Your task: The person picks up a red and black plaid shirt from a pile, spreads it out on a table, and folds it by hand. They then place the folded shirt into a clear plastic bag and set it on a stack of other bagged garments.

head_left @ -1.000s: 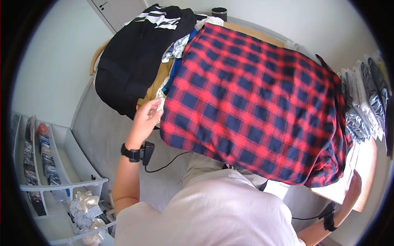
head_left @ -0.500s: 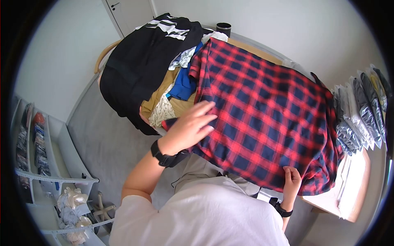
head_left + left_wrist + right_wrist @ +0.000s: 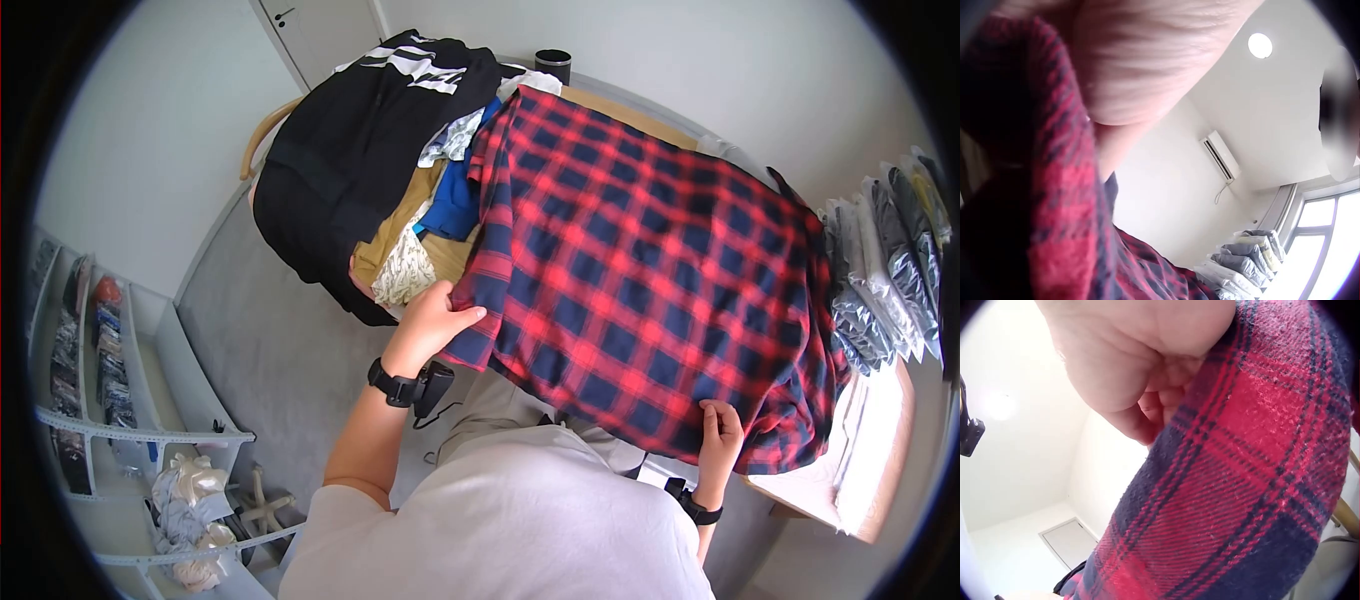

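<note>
A red and navy plaid shirt [image 3: 640, 260] lies spread wide before me, its left side turned over in a strip. At that side's near corner my left hand [image 3: 425, 325] grips the cloth, thumb on top. In the left wrist view the plaid edge [image 3: 1063, 187] runs down beside the palm [image 3: 1147, 56]. Along the near edge, toward the right, my right hand [image 3: 718, 440] pinches the shirt. The right wrist view shows curled fingers [image 3: 1160, 403] of that hand, partly hidden behind the cloth.
Left of the shirt lies a black garment [image 3: 350, 150] with white print, over a pile with tan, blue and white patterned clothes [image 3: 405, 270]. Bagged clothes [image 3: 885, 265] stack at the right. A shelf unit [image 3: 150, 435] stands at lower left, a dark bin [image 3: 553, 66] behind.
The left hand moved right onto the shirt and took its corner; the shirt's left side drew back, uncovering clothes beside it. The right hand came in from the right board to the near edge.
</note>
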